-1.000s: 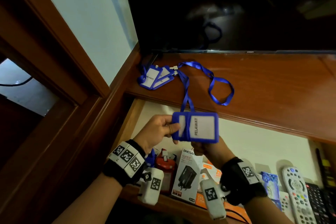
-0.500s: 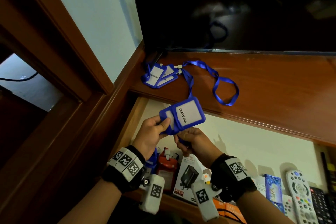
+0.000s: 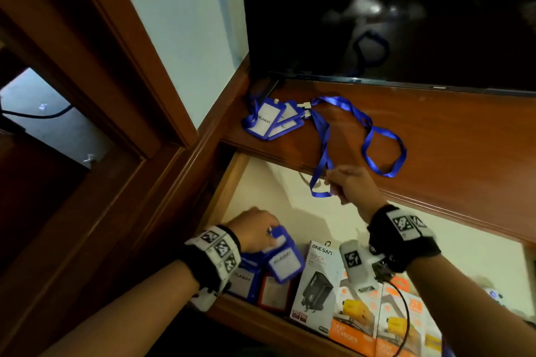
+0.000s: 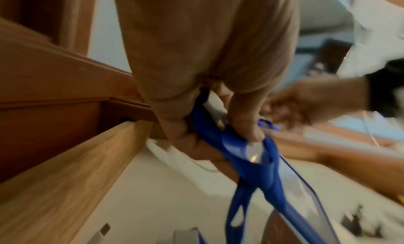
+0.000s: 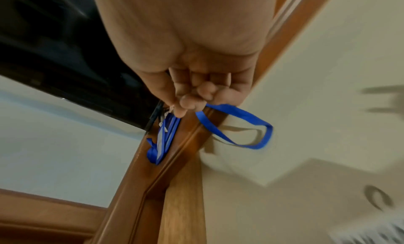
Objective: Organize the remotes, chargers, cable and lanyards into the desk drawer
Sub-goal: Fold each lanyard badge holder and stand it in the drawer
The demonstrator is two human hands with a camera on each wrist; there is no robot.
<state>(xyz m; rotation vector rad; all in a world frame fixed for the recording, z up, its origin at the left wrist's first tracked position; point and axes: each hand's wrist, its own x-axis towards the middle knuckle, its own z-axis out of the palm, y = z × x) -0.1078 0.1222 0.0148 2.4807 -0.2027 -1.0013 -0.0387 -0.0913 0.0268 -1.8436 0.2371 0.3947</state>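
Note:
My left hand [image 3: 255, 230] pinches a blue badge holder [image 3: 285, 259] by its top, low in the left end of the open drawer [image 3: 290, 182], over other badge holders [image 3: 245, 280]; its blue body [image 4: 247, 154] shows under my thumb in the left wrist view. My right hand [image 3: 352, 185] pinches a blue lanyard strap [image 3: 323, 159] at the desk edge; the strap's loop [image 5: 244, 125] hangs below my fingers. Several more blue badge holders [image 3: 268, 120] lie on the desk top [image 3: 449, 136] at the back left corner, with a strap loop [image 3: 383, 151] spread to their right.
Boxed chargers stand along the drawer's front: a white ONESAM box [image 3: 317, 284] and orange boxes [image 3: 359, 319]. A dark TV screen [image 3: 391, 14] stands at the back of the desk. A wooden frame [image 3: 95, 113] runs along the left.
My left hand has carried the badge holder down from in front of the desk edge into the drawer's left end. My right hand has let go of it and risen to the strap.

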